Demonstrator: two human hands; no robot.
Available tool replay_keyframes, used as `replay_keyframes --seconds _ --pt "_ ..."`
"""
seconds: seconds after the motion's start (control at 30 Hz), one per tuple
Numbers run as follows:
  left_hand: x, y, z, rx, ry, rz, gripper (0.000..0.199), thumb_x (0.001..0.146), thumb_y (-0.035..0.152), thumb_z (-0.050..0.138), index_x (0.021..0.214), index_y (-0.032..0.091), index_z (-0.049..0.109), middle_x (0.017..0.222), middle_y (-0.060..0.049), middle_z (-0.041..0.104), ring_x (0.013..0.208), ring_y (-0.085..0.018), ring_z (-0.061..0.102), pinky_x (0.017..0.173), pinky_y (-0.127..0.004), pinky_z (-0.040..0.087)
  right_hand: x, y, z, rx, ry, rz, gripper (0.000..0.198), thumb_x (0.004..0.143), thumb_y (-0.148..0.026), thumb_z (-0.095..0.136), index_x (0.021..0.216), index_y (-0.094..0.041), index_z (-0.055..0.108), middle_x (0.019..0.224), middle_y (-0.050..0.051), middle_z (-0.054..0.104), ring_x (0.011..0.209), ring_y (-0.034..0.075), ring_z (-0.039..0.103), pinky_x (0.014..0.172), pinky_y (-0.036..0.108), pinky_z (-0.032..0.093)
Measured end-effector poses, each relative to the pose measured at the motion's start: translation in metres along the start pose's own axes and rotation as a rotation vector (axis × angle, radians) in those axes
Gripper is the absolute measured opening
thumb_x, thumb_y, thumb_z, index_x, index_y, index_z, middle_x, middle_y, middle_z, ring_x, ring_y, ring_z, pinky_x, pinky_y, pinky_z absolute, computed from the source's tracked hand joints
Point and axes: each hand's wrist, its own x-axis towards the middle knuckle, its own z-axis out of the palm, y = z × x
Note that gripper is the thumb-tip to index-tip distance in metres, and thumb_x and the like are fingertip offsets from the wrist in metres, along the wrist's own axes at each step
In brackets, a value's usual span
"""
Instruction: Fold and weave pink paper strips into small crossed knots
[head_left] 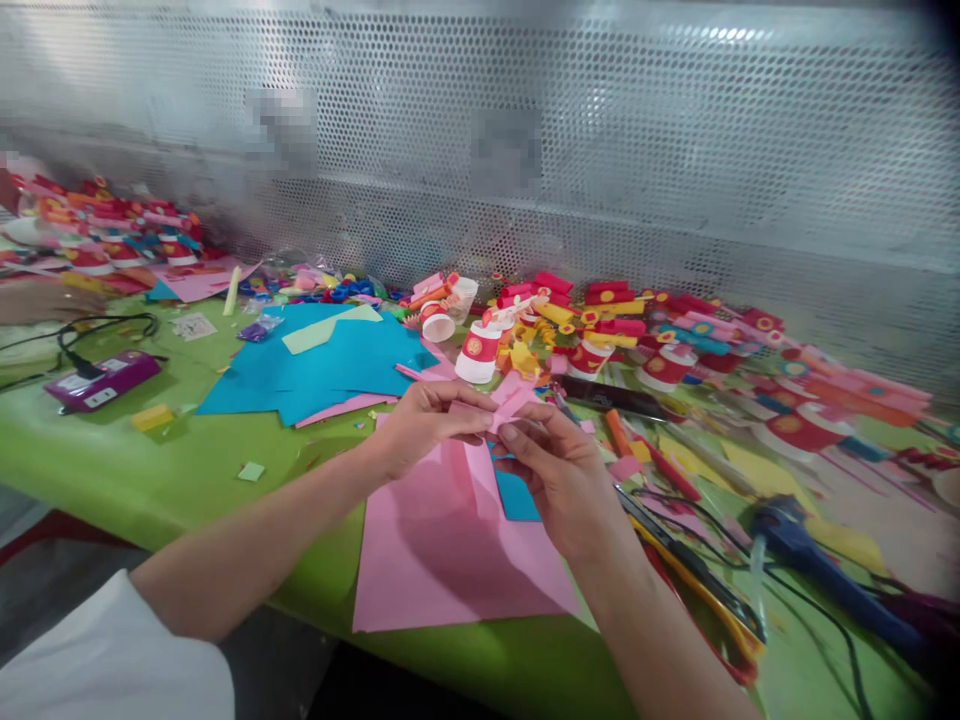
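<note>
One purple power strip [105, 381] lies at nine o'clock and blue sheets [322, 368] at ten as a person's left hand [420, 425] pinches, over a pink sheet [424, 540] at six, the small pink paper [512, 401] at centre, gripped also between the fingertips of the right hand [564, 470], with a blue glue gun [821, 568] at four o'clock

One left hand [418, 425], one right hand [562, 470], one blue glue gun [814, 555], one purple power box [105, 383], one black phone [611, 396]; paper cups [478, 352] at least six, others blurred.
</note>
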Motion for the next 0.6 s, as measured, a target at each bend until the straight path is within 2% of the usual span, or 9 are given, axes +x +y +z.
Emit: replay_keyframes --seconds 0.2,0.33,0.47,0.6 --pt "0.0007 -0.0014 -0.0010 -0.029 0.001 -0.047 0.014 0.074 0.023 0.079 0.086 0.018 0.078 0.076 -0.002 0.073 0.072 -0.015 0.070 0.078 -0.032 0.058 -0.0022 -0.0005 0.0016 -0.012 -0.014 -0.016 0.027 0.065 -0.031 0.091 0.079 -0.025 0.068 0.072 -0.004 0.068 0.065 0.013 0.064 0.059 0.025 0.055" --pt "0.0016 -0.0039 -0.0009 -0.100 -0.006 -0.089 0.014 0.073 0.021 0.080 0.086 0.017 0.077 0.078 -0.003 0.074 0.074 -0.016 0.071 0.079 -0.033 0.058 -0.0059 -0.0024 0.0029 0.018 0.000 -0.016 0.028 0.064 -0.030 0.092 0.083 -0.027 0.071 0.073 -0.004 0.069 0.066 0.013 0.064 0.061 0.025 0.056" --pt "0.0012 -0.0038 0.0001 -0.130 -0.010 -0.119 0.014 0.074 0.020 0.080 0.088 0.017 0.078 0.079 -0.004 0.074 0.075 -0.015 0.070 0.078 -0.030 0.057 -0.0072 -0.0030 0.0023 -0.001 -0.015 -0.016 0.021 0.068 -0.029 0.089 0.082 -0.027 0.075 0.074 -0.004 0.069 0.068 0.012 0.063 0.063 0.023 0.056" --pt "0.0000 -0.0036 0.0005 -0.116 -0.010 -0.133 0.015 0.076 0.021 0.079 0.090 0.017 0.078 0.081 -0.005 0.075 0.078 -0.015 0.071 0.076 -0.028 0.056 -0.0067 -0.0038 0.0015 0.022 -0.034 -0.007 0.018 0.068 -0.029 0.088 0.082 -0.028 0.076 0.083 -0.002 0.070 0.071 0.013 0.064 0.064 0.025 0.057"
